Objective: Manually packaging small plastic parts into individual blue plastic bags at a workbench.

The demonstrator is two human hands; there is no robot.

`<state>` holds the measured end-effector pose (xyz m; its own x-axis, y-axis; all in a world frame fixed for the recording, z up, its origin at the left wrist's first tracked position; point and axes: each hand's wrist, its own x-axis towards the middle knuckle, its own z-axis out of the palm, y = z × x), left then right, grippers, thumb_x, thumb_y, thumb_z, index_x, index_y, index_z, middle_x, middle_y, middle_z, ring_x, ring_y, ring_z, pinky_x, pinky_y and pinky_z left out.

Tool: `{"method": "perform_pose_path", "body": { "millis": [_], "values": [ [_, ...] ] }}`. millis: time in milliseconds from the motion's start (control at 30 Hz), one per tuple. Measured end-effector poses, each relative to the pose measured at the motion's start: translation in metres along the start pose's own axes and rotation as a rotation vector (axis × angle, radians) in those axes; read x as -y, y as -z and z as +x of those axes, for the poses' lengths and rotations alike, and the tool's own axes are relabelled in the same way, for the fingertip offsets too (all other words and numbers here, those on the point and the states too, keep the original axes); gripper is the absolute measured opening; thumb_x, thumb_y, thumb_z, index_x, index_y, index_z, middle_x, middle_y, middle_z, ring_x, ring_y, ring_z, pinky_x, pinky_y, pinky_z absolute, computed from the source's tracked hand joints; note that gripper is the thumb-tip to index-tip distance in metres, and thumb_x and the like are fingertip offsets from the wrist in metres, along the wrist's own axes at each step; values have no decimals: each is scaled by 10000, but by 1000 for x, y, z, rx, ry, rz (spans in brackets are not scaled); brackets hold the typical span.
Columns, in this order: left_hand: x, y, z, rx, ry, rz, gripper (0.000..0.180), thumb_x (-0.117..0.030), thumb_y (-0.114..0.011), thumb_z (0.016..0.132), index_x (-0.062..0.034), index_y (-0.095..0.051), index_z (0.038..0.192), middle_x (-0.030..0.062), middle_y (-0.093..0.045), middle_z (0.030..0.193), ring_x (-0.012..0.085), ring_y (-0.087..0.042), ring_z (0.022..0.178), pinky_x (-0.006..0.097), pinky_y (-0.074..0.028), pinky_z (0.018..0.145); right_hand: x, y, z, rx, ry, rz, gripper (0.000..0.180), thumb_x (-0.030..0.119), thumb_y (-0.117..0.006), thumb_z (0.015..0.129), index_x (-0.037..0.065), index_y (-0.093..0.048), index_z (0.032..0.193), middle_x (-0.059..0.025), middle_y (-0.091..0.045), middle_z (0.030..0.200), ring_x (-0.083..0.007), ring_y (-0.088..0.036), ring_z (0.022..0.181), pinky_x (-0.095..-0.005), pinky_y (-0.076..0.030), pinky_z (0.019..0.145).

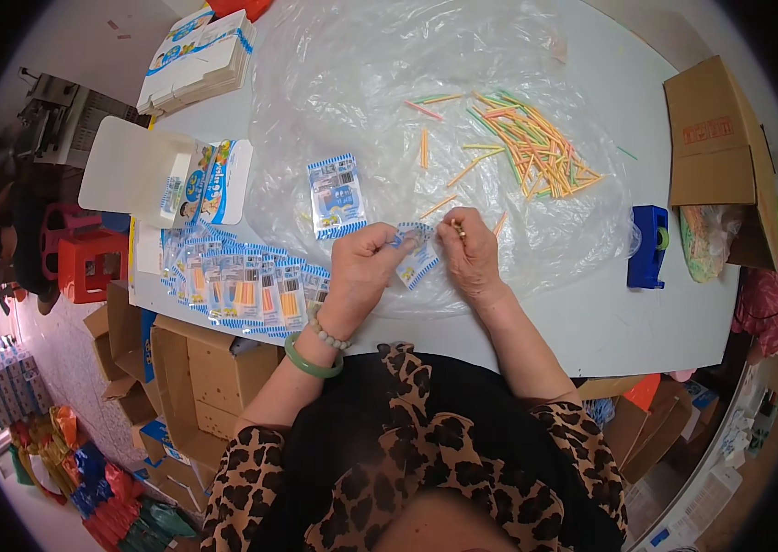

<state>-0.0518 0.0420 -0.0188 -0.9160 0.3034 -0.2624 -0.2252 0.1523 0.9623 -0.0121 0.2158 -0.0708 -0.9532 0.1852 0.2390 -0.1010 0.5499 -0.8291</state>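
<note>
My left hand (360,274) is closed and pinches the upper edge of a small clear packet (419,269) with blue striped ends. Just right of it, my right hand (474,259) is closed, with the small ends of thin coloured sticks (459,228) showing at its fingertips. A stack of similar flat packets (337,195) lies beyond my left hand. Left of that hand, filled packets (244,287) with coloured sticks inside overlap in a row. A loose pile of thin yellow, green and pink sticks (536,152) lies on clear plastic sheeting (361,101), beyond my right hand.
An open white and blue box (145,175) stands at the left, with a stack of flattened cartons (198,60) behind it. To the right are a blue tape dispenser (648,247) and a brown cardboard box (713,138). A red stool (93,265) stands beyond the table's left edge.
</note>
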Motion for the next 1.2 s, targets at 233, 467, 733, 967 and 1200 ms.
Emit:
{"method": "perform_pose_path", "body": {
  "millis": [233, 467, 733, 967, 1200],
  "values": [
    [-19, -4, -8, -42, 78, 14, 131, -93, -697, 799, 9, -647, 733, -16, -526, 545, 24, -446, 452, 202, -360, 422, 83, 37, 32, -112, -303, 1018, 127, 143, -520, 938, 53, -435, 964, -89, -576, 759, -195, -598, 703, -341, -482, 782],
    [-34, -14, -7, 147, 249, -91, 123, -102, -670, 816, 15, -640, 791, 8, -566, 586, 54, -510, 450, 194, -391, 398, 94, 21, 41, -145, -246, 990, 133, 149, -489, 961, 48, -402, 956, -115, -609, 767, -223, -644, 770, -395, -477, 854],
    [-24, -9, -7, 207, 268, -235, 123, -95, -637, 833, 28, -640, 845, 30, -590, 621, 64, -523, 460, 194, -410, 399, 79, 18, 29, -168, -168, 808, 151, 162, -483, 968, 44, -389, 971, -126, -630, 801, -191, -626, 795, -378, -431, 916],
    [-24, -11, -6, 172, 276, -279, 126, -88, -628, 831, 34, -642, 860, 38, -601, 634, 71, -542, 467, 196, -418, 399, 80, 19, 25, -174, -114, 778, 152, 165, -476, 970, 50, -377, 965, -140, -635, 802, -210, -630, 797, -358, -456, 868],
    [-20, -11, -7, 174, 242, -295, 163, -89, -625, 837, 38, -654, 935, 35, -602, 632, 70, -541, 474, 192, -420, 411, 67, 20, 25, -54, -277, 866, 135, 167, -446, 975, 52, -400, 923, -175, -653, 878, -213, -621, 851, -318, -458, 838]
  ]
}}
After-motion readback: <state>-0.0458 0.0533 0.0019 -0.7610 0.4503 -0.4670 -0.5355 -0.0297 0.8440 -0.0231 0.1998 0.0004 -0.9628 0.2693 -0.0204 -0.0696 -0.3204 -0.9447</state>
